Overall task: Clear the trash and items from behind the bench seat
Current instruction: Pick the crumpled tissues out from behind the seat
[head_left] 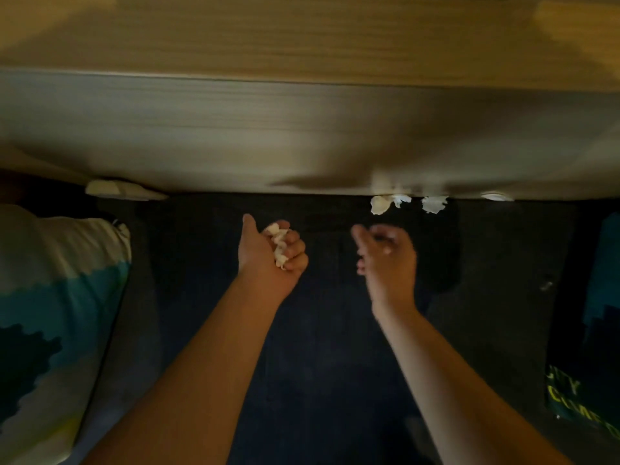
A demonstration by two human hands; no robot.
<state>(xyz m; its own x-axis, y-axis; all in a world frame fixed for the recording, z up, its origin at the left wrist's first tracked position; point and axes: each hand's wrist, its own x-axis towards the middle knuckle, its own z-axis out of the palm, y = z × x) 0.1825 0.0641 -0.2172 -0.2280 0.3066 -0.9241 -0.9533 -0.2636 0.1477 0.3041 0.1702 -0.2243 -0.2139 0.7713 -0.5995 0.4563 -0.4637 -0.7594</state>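
Observation:
My left hand is closed around crumpled white tissue over the dark bench seat. My right hand hovers beside it, blurred, fingers loosely curled; a small pale spot shows at the fingers, too blurred to identify. Just beyond it, two crumpled white tissues lie in the gap where the seat meets the wooden wall panel. A small white round thing sits further right in the same gap. A flat pale item is wedged there on the left.
A cushion with white, teal and dark patches lies on the seat at the left. A dark cushion with yellow lettering stands at the right edge. The wooden panel rises right behind the gap.

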